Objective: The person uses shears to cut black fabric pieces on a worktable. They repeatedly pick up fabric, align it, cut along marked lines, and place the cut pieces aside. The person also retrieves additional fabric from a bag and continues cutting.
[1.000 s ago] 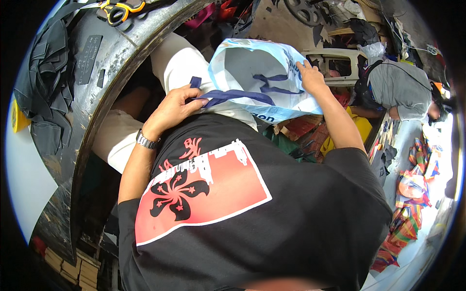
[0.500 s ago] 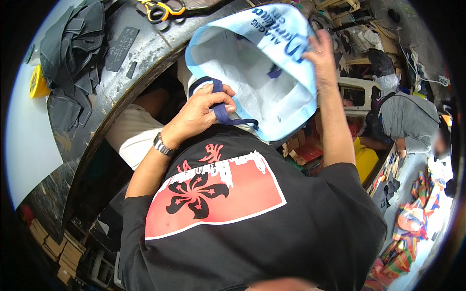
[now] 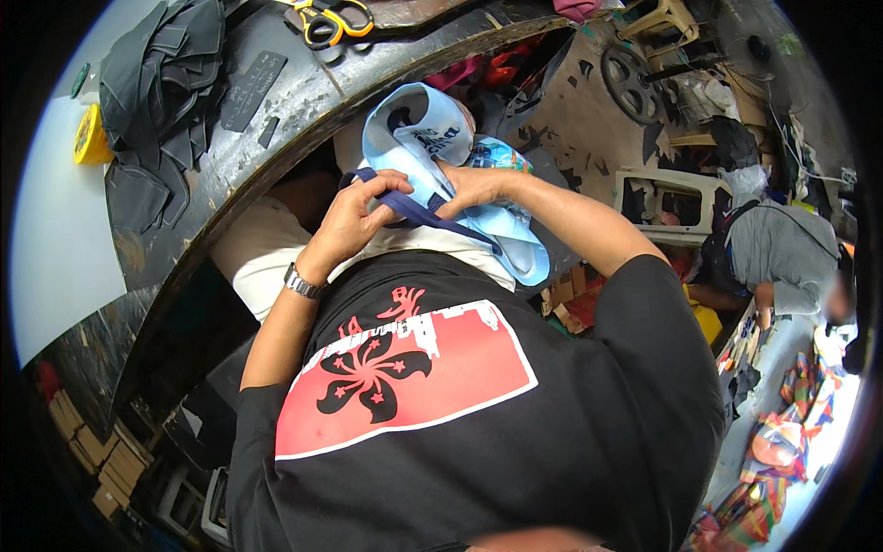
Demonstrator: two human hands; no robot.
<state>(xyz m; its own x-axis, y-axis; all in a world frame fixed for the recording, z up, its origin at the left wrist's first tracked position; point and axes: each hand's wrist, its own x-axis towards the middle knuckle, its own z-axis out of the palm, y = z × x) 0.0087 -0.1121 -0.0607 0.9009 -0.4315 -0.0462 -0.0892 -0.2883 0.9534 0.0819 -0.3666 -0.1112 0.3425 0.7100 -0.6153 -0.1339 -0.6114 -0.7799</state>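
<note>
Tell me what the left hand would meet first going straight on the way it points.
The left hand, holding the navy strap, would probably meet the light-blue bag first, though depth there is unclear.

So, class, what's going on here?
A person has a light blue bag bunched over their lap. The left hand holds its dark blue strap, while the right hand is on the bag; exactly how it grips is hard to see. Scissors and a pile of dark flat pieces lie on the table. Another person in grey is at the right.
</note>
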